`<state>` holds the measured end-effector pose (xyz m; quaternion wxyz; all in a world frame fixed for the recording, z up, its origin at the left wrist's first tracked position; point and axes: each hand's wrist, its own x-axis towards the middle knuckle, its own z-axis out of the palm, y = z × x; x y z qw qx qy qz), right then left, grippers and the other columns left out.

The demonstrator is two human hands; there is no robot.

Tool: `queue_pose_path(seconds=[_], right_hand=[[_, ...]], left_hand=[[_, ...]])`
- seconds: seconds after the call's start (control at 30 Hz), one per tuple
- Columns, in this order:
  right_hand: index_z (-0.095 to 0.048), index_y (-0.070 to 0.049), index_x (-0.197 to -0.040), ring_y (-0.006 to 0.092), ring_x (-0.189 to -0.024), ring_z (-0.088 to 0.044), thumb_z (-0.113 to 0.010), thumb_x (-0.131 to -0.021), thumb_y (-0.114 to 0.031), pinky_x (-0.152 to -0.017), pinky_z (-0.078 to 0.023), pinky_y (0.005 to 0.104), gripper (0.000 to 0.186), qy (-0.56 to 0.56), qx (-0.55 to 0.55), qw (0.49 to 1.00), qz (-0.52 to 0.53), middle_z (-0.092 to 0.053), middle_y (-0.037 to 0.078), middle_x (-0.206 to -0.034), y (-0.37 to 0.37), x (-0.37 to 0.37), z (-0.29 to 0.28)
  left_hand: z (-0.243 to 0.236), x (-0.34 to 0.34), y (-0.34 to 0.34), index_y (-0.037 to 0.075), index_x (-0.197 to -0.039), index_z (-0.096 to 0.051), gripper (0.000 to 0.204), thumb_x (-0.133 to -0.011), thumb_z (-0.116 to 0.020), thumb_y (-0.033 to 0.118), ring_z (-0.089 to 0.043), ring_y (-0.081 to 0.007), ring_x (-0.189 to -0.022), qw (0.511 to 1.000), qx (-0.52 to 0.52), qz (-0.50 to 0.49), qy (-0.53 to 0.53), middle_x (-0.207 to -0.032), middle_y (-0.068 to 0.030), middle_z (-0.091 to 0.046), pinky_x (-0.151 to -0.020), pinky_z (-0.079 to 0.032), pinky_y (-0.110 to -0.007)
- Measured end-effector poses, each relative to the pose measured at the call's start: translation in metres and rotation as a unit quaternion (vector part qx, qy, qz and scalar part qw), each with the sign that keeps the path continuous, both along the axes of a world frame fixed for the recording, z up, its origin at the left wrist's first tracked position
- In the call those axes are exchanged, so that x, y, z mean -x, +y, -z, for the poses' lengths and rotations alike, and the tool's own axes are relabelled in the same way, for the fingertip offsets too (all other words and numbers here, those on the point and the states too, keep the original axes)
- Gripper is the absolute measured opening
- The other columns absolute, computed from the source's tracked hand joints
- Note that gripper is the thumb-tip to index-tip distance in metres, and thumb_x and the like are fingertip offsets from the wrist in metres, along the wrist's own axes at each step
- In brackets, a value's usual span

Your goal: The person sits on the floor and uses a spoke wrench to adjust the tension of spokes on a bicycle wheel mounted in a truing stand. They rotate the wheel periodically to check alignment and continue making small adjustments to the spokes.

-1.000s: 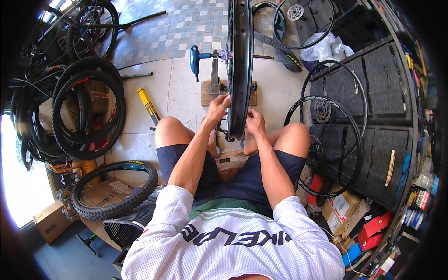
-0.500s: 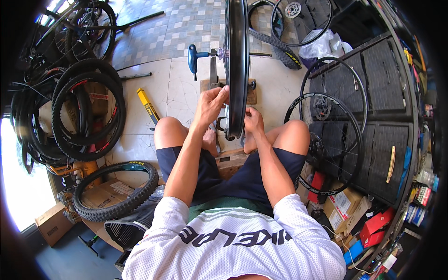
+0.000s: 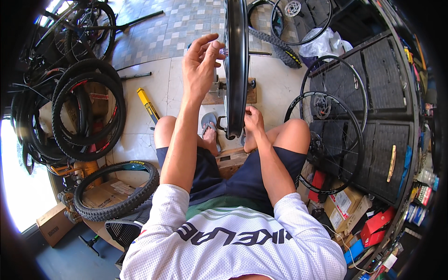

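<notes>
You sit with a black bicycle wheel rim (image 3: 236, 70) upright in a stand before you.

Your left hand (image 3: 199, 65) is raised beside the rim's upper part, fingers (image 3: 211, 52) pinched on a small pale piece against it. Your right hand (image 3: 253, 119) curls closed at the rim's lower edge; what it grips is hidden. The wooden stand base (image 3: 212, 96) rests on the tiled floor (image 3: 135, 116), a yellow tool (image 3: 148, 105) lying nearby.

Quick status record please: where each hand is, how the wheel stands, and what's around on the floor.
left hand: raised, fingers at the left side of the rim, near its top
right hand: low, at the right side of the rim's bottom
rim: upright, edge-on, in a stand on a wooden base
floor left: tyres, yellow tool
right: spoked wheels leaning on cabinets
</notes>
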<state>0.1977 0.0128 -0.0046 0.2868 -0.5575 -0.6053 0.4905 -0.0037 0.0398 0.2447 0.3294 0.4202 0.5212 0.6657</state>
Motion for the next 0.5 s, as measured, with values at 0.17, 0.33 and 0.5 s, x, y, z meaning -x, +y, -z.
queue_pose_path(seconds=[0.17, 0.33, 0.5], right_hand=[[-0.066, 0.001, -0.087, 0.0253, -0.066, -0.062, -0.071, -0.085, -0.032, -0.064, -0.047, 0.0377, 0.033, 0.004, 0.010, 1.000, -0.001, -0.067, 0.013, -0.072, 0.001, -0.002, 0.004], [-0.066, 0.001, -0.087, 0.0221, -0.064, -0.061, -0.071, -0.085, -0.030, -0.062, -0.046, 0.0369, 0.031, -0.015, 0.023, 1.000, 0.003, -0.066, 0.012, -0.070, 0.000, 0.000, 0.001], [-0.067, 0.001, -0.086, 0.0195, -0.062, -0.061, -0.071, -0.086, -0.028, -0.061, -0.046, 0.0357, 0.030, -0.011, 0.048, 0.999, 0.007, -0.067, 0.011, -0.069, -0.001, 0.004, -0.008]], left_hand=[[0.063, 0.002, -0.013, 0.003, -0.118, -0.062, 0.032, -0.099, -0.061, 0.029, -0.064, -0.0096, -0.077, 0.995, 0.091, -0.011, -0.036, -0.097, -0.0068, -0.070, -0.063, -0.050, -0.023], [0.148, -0.005, -0.043, 0.003, -0.113, -0.064, 0.034, -0.098, -0.061, 0.033, -0.064, -0.0108, -0.077, 0.978, 0.198, 0.009, -0.061, -0.093, -0.0063, -0.069, -0.061, -0.050, -0.024], [0.196, -0.012, -0.062, -0.001, -0.106, -0.066, 0.035, -0.095, -0.063, 0.032, -0.063, -0.0123, -0.079, 0.961, 0.272, 0.009, -0.051, -0.087, -0.0066, -0.068, -0.063, -0.050, -0.027]])
